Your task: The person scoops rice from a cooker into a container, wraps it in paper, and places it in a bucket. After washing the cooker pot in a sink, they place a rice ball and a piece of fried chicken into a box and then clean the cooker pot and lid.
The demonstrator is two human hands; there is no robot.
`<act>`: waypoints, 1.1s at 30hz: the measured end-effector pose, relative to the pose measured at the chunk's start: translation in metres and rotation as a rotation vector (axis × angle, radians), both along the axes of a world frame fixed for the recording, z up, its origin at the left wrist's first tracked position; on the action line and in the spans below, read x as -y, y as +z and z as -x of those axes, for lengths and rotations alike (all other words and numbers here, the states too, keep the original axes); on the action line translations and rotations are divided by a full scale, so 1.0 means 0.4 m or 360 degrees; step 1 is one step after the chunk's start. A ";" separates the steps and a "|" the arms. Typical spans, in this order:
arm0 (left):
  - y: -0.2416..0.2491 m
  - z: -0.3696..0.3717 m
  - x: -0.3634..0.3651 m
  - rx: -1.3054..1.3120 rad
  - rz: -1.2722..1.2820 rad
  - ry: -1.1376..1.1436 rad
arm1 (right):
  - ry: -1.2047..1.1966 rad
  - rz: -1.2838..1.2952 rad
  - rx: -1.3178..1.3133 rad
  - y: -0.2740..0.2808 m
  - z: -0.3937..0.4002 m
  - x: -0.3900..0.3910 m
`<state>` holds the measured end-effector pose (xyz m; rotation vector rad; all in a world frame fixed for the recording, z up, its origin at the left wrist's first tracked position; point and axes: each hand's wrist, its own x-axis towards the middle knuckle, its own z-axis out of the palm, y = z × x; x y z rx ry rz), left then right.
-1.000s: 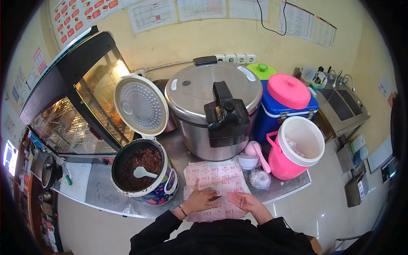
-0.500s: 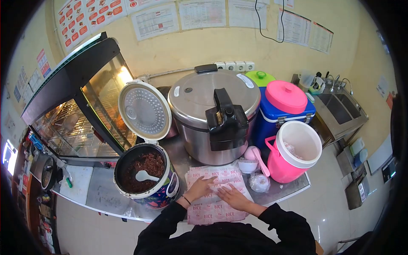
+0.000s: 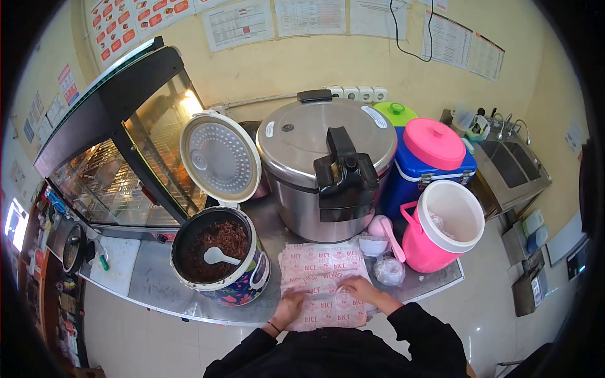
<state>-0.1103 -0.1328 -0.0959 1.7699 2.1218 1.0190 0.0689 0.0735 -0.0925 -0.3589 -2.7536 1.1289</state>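
Pink-and-white printed wrapping paper (image 3: pixel 324 261) lies in a stack at the counter's front edge, its upper surface slightly rippled between my hands. My left hand (image 3: pixel 290 307) is at the paper's left edge, fingers curled in on the sheet. On the right side, my right hand (image 3: pixel 359 290) has its fingers bunched together on the paper. To the left stands an open rice cooker (image 3: pixel 236 293) with dark reddish rice (image 3: pixel 224 239) inside. A white rice paddle (image 3: pixel 220 256) rests on that rice.
A large steel rice cooker (image 3: pixel 299 208) stands behind the paper. To the right are a pink ladle (image 3: pixel 387 236), a small white bowl (image 3: pixel 374 246), a plastic-wrapped roll (image 3: pixel 389 271), and a pink jug (image 3: pixel 428 246). A lit glass warmer (image 3: pixel 145 164) stands left; a sink (image 3: pixel 504 160) is far right.
My hands have moved apart and nearer my body, from lying flat at the paper's middle to its sides with fingers drawn in. The view has shifted slightly.
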 end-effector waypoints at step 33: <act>0.163 -0.029 -0.110 -0.0902 0.0130 0.0128 | -0.0688 0.2895 0.0351 0.286 0.110 0.042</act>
